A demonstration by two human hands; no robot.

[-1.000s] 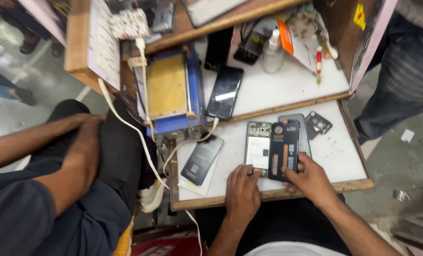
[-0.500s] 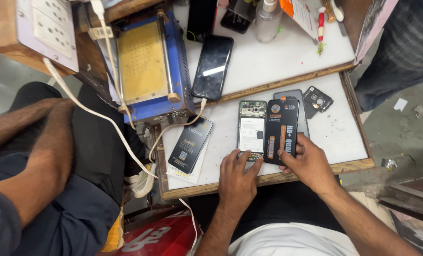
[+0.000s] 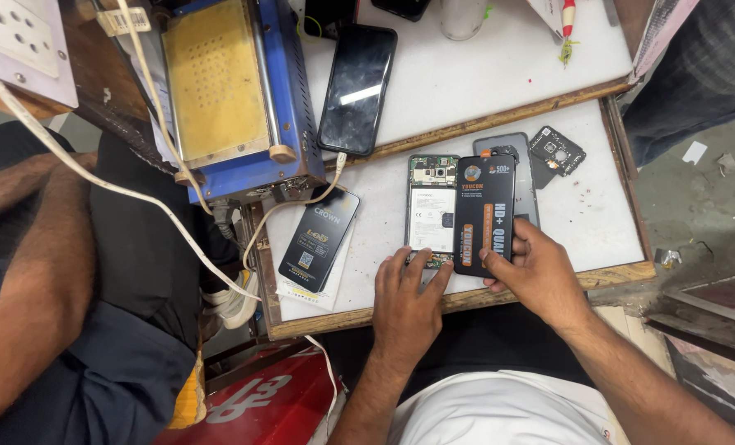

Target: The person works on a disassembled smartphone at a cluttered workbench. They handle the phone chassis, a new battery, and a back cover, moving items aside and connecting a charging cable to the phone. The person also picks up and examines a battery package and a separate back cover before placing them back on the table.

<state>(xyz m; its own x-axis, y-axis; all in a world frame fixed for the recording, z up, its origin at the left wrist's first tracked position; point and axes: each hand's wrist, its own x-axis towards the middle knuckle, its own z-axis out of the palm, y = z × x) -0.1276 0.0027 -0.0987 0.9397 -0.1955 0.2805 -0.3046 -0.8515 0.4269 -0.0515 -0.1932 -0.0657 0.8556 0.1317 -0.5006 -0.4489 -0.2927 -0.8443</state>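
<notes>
Left hand: my left hand lies palm down on the white tabletop, fingers slightly spread, their tips pressing the lower edge of the opened phone.
Right hand: my right hand is cupped, thumb and fingers pinching the lower end of the black battery pack.
Battery pack: I see a flat, glossy black rectangle with orange print, lying over the phone's right edge, near the front of the table.
Opened phone: back removed, white battery and green board exposed.
Grey back cover: smooth, partly under the pack.
Camera module piece: small, dark, square, just beside the cover.
Neighbour: another person's forearm rests at the left, well apart.
</notes>
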